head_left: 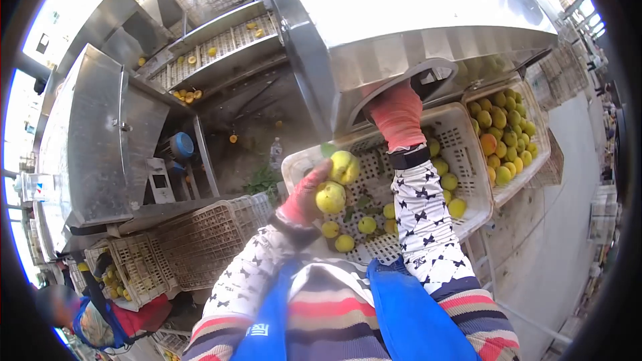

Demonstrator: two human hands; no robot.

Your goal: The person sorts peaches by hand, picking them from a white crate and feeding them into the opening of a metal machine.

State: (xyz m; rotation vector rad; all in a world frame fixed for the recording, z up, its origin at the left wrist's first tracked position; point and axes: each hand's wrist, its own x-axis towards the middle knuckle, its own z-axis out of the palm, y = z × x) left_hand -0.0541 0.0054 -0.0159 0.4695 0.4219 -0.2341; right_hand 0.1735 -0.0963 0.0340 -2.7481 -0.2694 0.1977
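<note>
My left hand (305, 195), in a reddish glove, is closed around two yellow-green peaches, an upper peach (344, 168) and a lower peach (330, 198). It is above the left part of a white plastic crate (473, 168). In that crate lie more peaches, among them a loose peach (366, 225), and a few leaves. My right hand (398, 112), also gloved, reaches into the rimmed opening (438, 70) of a steel machine (401, 47). Its fingers are hidden inside, so what they hold does not show.
A second crate (531, 170), full of peaches, stands at the right. At the upper left, a conveyor (224, 53) carries some fruit. Stacked crates (200, 241) stand at the left, near another person (110, 324). A plastic bottle (275, 152) is behind my crate.
</note>
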